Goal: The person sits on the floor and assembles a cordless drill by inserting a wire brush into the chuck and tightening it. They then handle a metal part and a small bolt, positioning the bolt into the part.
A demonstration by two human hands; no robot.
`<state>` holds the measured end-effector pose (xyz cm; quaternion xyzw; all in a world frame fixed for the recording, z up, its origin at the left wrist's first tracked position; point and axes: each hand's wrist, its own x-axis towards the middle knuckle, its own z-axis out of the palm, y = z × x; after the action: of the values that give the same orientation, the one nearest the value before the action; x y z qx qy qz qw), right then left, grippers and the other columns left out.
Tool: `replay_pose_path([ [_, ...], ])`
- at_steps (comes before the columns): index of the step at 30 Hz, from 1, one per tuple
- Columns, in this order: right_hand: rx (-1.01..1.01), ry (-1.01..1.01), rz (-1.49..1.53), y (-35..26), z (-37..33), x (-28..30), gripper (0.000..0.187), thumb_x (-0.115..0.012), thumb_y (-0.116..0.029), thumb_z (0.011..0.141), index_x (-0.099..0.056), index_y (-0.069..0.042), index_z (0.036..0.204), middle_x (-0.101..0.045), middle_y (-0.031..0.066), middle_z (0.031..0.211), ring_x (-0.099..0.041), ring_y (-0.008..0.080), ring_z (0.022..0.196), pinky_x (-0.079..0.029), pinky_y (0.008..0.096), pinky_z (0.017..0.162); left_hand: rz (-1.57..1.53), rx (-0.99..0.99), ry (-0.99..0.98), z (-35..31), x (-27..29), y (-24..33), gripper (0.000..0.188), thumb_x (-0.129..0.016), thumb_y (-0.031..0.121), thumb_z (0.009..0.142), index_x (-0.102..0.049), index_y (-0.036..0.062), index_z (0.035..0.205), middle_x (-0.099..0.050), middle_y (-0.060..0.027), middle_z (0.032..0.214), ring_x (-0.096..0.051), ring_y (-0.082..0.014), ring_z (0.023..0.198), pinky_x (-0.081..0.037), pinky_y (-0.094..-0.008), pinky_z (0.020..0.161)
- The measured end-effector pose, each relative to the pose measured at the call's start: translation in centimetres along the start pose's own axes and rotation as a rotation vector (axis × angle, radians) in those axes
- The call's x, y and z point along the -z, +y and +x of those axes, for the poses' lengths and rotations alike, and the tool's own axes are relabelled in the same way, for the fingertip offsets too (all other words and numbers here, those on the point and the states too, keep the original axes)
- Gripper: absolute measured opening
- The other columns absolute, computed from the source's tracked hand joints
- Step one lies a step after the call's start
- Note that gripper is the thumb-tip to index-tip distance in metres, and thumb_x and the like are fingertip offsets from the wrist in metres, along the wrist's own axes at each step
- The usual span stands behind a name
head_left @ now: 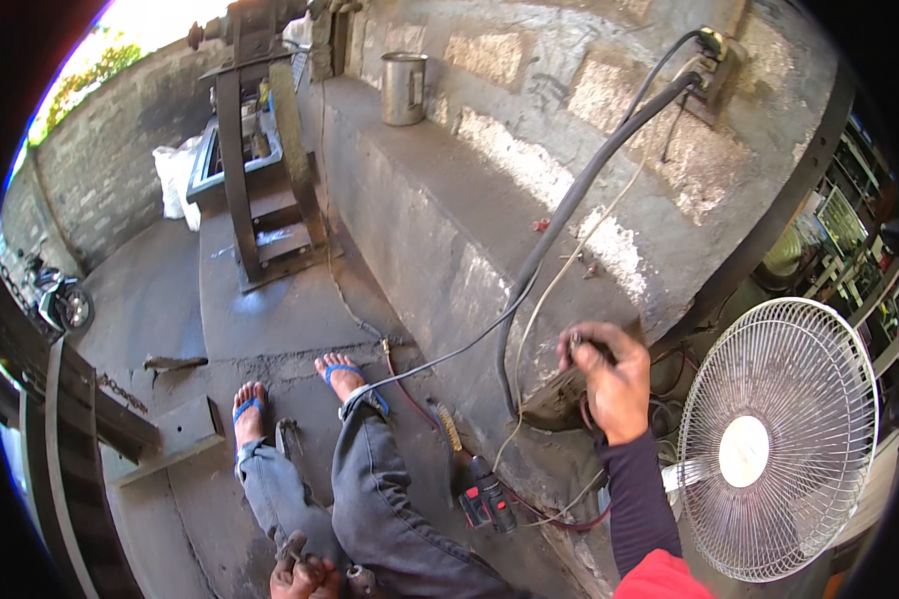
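I see the right hand point(617, 394), well apart from the left hand point(302, 579), pinching a small dark piece point(577, 343) near the white fan point(744, 451); the left curls low by the jeans point(385, 499) beside a metal cylinder point(361, 577), and I cannot tell what it grips

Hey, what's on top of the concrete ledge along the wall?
A metal mug stands toward the far end; small reddish bits lie nearer. The thick dark cable and right hand hide whatever is behind them.
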<state>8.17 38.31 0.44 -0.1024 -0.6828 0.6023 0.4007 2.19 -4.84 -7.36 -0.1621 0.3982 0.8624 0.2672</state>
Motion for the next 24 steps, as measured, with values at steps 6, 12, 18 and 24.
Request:
replay_pose_path([
  [6, -0.138, -0.259, 0.251, -1.5, -6.8, -6.2, 0.023, -0.078, 0.007, 0.090, -0.072, 0.004, 0.111, -0.071, 0.0168, 0.115, -0.071, 0.0185, 0.096, -0.061, 0.0297, 0.084, -0.032, -0.076, -0.089, 0.3, -3.8, -0.8, 0.079, -0.089, 0.015, 0.083, -0.049, 0.0010, 0.149, -0.063, -0.0059, 0.098, -0.064, -0.0206, 0.081, -0.055, -0.0344, 0.071],
  [12, -0.312, -0.391, 0.388, -1.4, -10.9, -10.6, 0.026, -0.080, 0.009, 0.087, -0.072, 0.004, 0.112, -0.068, 0.0184, 0.117, -0.070, 0.0175, 0.099, -0.059, 0.0291, 0.089, -0.087, -0.106, -0.183, 0.2, -6.9, -0.6, 0.086, -0.095, 0.016, 0.077, -0.051, -0.0036, 0.148, -0.071, -0.0164, 0.104, -0.074, -0.0297, 0.085, -0.061, -0.0395, 0.073],
  [18, -0.377, -0.449, 0.328, -1.8, -13.7, -13.5, 0.027, -0.080, 0.009, 0.086, -0.071, 0.007, 0.111, -0.067, 0.0187, 0.115, -0.069, 0.0194, 0.102, -0.058, 0.0309, 0.090, -0.083, -0.161, -0.185, 0.5, -7.1, -0.6, 0.083, -0.095, 0.015, 0.075, -0.054, -0.0010, 0.146, -0.074, -0.0158, 0.096, -0.074, -0.0303, 0.090, -0.059, -0.0387, 0.079],
  [24, -0.376, -0.444, 0.225, -2.3, -15.2, -15.4, 0.029, -0.078, 0.014, 0.082, -0.071, 0.009, 0.110, -0.067, 0.0197, 0.112, -0.069, 0.0212, 0.101, -0.057, 0.0316, 0.087, -0.144, -0.164, -0.179, 0.3, -6.6, -0.7, 0.081, -0.095, 0.013, 0.075, -0.055, 0.0001, 0.144, -0.075, -0.0158, 0.097, -0.075, -0.0308, 0.091, -0.060, -0.0400, 0.081],
])
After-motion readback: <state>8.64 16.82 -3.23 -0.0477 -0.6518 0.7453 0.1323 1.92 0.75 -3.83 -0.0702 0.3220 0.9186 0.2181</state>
